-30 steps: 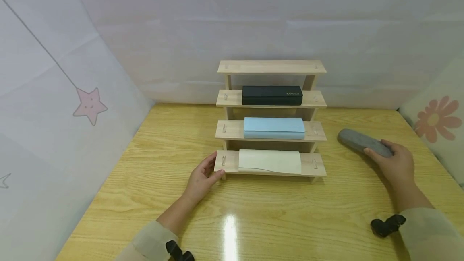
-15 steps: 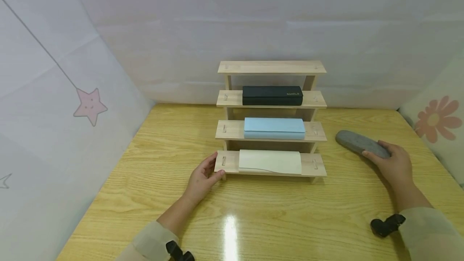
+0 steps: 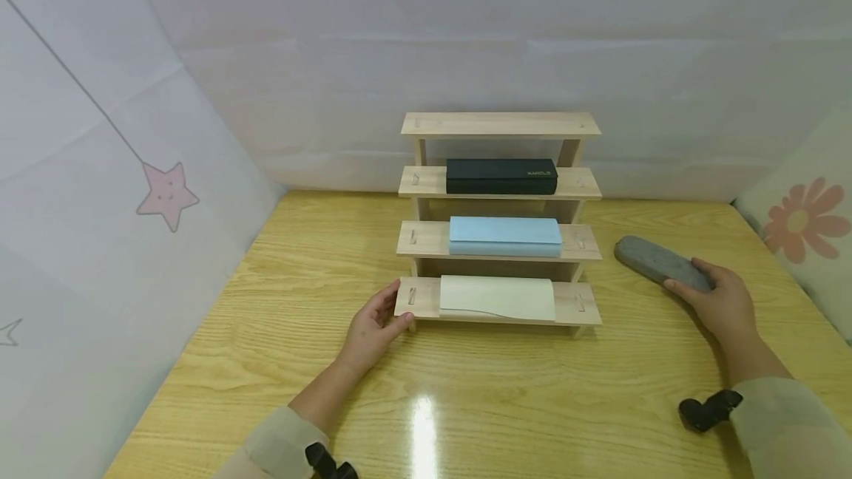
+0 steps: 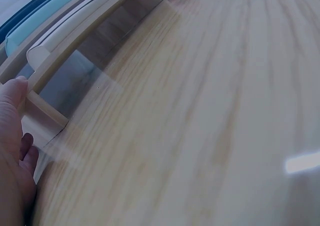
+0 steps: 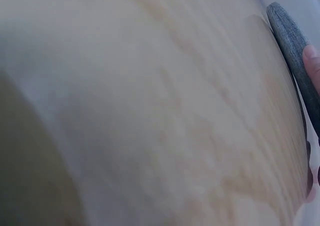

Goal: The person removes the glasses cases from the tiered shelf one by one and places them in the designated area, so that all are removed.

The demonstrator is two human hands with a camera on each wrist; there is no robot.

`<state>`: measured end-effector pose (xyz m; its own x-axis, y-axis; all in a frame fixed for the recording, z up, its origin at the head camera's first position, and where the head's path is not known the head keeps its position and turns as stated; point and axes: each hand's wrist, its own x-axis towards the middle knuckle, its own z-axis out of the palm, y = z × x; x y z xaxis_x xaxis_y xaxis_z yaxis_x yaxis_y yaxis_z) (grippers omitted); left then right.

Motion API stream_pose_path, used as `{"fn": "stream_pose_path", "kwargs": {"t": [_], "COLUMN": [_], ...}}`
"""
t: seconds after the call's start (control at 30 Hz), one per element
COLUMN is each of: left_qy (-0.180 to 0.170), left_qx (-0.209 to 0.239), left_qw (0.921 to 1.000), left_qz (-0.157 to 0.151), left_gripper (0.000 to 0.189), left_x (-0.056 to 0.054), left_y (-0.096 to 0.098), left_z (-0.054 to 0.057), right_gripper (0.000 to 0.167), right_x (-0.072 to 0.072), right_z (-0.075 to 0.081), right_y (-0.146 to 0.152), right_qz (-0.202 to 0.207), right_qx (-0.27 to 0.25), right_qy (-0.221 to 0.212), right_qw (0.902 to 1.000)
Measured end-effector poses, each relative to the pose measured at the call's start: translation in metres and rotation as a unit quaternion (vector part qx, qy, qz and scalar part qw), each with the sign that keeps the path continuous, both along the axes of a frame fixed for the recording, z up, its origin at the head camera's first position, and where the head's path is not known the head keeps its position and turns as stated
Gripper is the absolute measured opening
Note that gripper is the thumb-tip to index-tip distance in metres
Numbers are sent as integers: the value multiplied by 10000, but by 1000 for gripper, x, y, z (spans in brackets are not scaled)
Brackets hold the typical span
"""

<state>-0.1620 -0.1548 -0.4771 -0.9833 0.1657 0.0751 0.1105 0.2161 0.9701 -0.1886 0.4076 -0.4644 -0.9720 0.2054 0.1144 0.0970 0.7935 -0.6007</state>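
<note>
A tiered wooden display rack [image 3: 501, 123] stands on the table. My left hand [image 3: 370, 331] grips the left end of its lowest shelf, thumb at the front edge; in the left wrist view that thumb [image 4: 14, 90] lies against the shelf's corner. To the right of the rack, my right hand [image 3: 722, 303] holds one end of a grey, rounded glasses case [image 3: 655, 260]. The case slants, its free end pointing toward the rack. In the right wrist view, the case [image 5: 290, 33] shows a fabric-like surface with my thumb on its side; most of that hand is out of frame.
On the rack, a black glasses case [image 3: 501, 177], a light blue one [image 3: 504, 236] and a cream one [image 3: 496, 297] lie on separate shelves, below the bare top shelf. White cloth [image 3: 333, 80] hangs behind the wood-grain table [image 3: 519, 405].
My right hand has shifted slightly left with the grey glasses case, toward the rack. My left hand keeps its grip on the lowest shelf.
</note>
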Motion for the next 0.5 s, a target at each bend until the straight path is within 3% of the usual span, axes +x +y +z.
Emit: {"fn": "stream_pose_path", "kwargs": {"t": [0.27,0.5], "left_qy": [1,-47], "left_qx": [-46,-38], "left_qw": [10000,10000], "left_qz": [26,69], "left_gripper": [67,68], "left_x": [1,1], "left_y": [1,2], "left_z": [2,4], "right_gripper": [93,94], "right_x": [0,-3], "right_z": [4,2], "right_y": [-2,-2], "right_qz": [-226,-450], "right_qx": [-409,-411], "right_qy": [-452,-443], "right_qw": [9979,9972]}}
